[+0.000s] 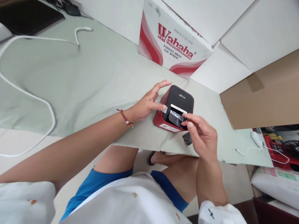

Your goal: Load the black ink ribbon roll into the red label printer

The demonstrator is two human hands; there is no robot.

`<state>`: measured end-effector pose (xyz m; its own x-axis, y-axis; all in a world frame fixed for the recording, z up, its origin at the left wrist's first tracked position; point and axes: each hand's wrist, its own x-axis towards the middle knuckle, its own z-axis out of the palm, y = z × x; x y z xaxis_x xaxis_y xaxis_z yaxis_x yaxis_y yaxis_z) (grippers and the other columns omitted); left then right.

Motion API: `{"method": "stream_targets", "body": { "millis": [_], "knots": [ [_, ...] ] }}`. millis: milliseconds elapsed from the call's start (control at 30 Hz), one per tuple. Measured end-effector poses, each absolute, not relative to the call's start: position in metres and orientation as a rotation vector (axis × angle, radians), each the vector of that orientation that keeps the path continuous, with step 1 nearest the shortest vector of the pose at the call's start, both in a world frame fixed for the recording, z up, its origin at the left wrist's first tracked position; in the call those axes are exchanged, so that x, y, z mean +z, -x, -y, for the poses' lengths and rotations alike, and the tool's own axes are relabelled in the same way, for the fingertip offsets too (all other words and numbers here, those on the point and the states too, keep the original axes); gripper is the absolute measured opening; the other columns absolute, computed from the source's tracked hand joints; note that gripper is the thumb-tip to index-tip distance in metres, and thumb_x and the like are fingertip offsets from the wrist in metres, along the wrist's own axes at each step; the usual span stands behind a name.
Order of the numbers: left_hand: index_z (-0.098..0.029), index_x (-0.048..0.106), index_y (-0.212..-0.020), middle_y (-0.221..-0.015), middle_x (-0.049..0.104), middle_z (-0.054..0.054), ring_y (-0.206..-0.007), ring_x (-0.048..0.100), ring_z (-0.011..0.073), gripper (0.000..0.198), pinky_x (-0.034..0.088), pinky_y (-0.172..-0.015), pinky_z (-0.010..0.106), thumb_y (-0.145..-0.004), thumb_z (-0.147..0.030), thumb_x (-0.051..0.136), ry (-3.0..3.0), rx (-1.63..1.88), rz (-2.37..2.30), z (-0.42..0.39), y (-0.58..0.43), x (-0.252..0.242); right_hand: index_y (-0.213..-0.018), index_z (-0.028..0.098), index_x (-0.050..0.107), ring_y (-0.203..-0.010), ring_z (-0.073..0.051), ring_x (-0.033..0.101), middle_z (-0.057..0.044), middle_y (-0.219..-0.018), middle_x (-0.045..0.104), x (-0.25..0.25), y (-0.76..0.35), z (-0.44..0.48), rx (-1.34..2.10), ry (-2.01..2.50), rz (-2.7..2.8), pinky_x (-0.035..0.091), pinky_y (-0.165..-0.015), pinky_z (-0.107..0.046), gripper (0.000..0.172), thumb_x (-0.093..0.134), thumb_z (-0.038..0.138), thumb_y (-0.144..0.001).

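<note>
A red box-shaped device with a black top [181, 93] sits near the table's front edge. In a recess on its front side lies a dark piece in shiny plastic [176, 117], just under a white label strip. My left hand [149, 104] rests against the device's left side, thumb on its top and the other fingers stretched out. With thumb and fingers bent together, my right hand [202, 132] pinches the right end of the plastic-wrapped piece; the exact contact is partly hidden. A small black wrapped item [187, 138] lies on the cloth beneath my right fingers.
A pale green cloth [105, 71] covers the table. Behind the device stands a Wahaha water carton [174, 43], with white boxes and a brown cardboard box [263, 96] to the right. A white cable [44, 99] curves across the left side; another thin white cable lies right.
</note>
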<state>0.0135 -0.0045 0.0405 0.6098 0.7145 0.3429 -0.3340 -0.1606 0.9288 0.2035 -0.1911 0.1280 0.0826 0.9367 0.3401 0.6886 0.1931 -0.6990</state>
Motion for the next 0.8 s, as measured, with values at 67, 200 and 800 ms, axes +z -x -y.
{"method": "stream_targets", "body": {
  "millis": [67,200,800],
  "knots": [
    [-0.039,0.043,-0.168,-0.190,0.024,0.000,-0.181,0.002,0.0366,0.101,0.005,-0.146,0.065,-0.076,-0.035,0.084,-1.360,0.906,-0.339,0.001,-0.018,0.036,-0.121,0.029,0.083,-0.088,-0.017,0.080,-0.004,-0.109,0.084,0.135,-0.212,0.180,0.507,1.588,1.674,0.065,-0.083,-0.033,0.021,0.066,0.033,-0.110],
    [-0.043,0.032,-0.174,-0.193,0.010,-0.003,-0.181,-0.001,0.0363,0.112,0.002,-0.147,0.062,-0.076,-0.034,0.085,-1.311,0.809,-0.228,-0.003,-0.022,0.029,-0.114,0.026,0.085,-0.081,-0.015,0.079,-0.002,-0.101,0.086,0.148,-0.218,0.148,0.530,1.599,1.829,0.063,-0.077,-0.030,0.022,0.067,0.036,-0.109],
    [-0.038,0.037,-0.173,-0.188,0.028,0.003,-0.178,0.019,0.0395,0.097,0.017,-0.148,0.059,-0.090,-0.056,0.083,-1.444,0.743,-0.226,-0.003,-0.013,0.016,-0.116,0.018,0.081,-0.089,-0.022,0.076,-0.009,-0.108,0.083,0.175,-0.219,0.080,0.368,1.951,2.545,0.051,-0.076,-0.032,0.029,0.054,0.017,-0.104]
  ]
}}
